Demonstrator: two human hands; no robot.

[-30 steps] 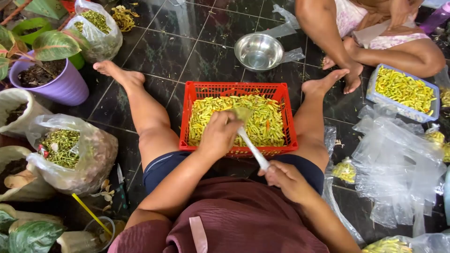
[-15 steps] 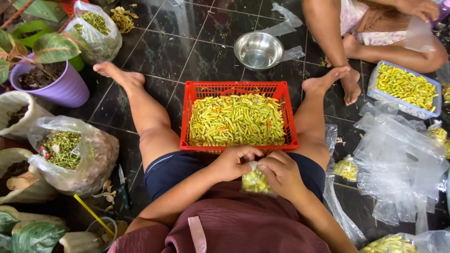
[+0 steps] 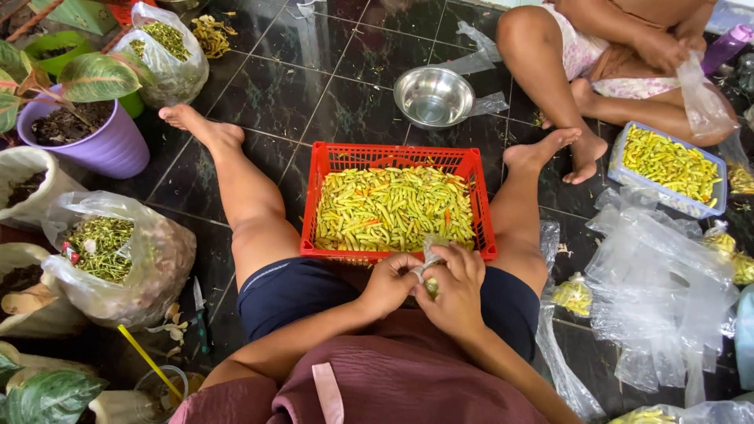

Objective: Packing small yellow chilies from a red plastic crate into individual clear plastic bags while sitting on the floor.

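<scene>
A red plastic basket full of yellow-green chillies sits on the floor between my bare legs. Just in front of it, over my lap, both hands meet on a small clear plastic bag of chillies. My left hand grips the bag from the left. My right hand pinches its twisted top, and most of the bag is hidden behind the fingers.
A steel bowl stands beyond the basket. Another person sits at the far right beside a tray of chillies. Loose clear bags lie at my right. Bags of stems and a purple plant pot crowd the left.
A second ago my left hand was over the basket and my right held the bag's neck. Both hands have come back to my lap and closed together on the filled bag.
</scene>
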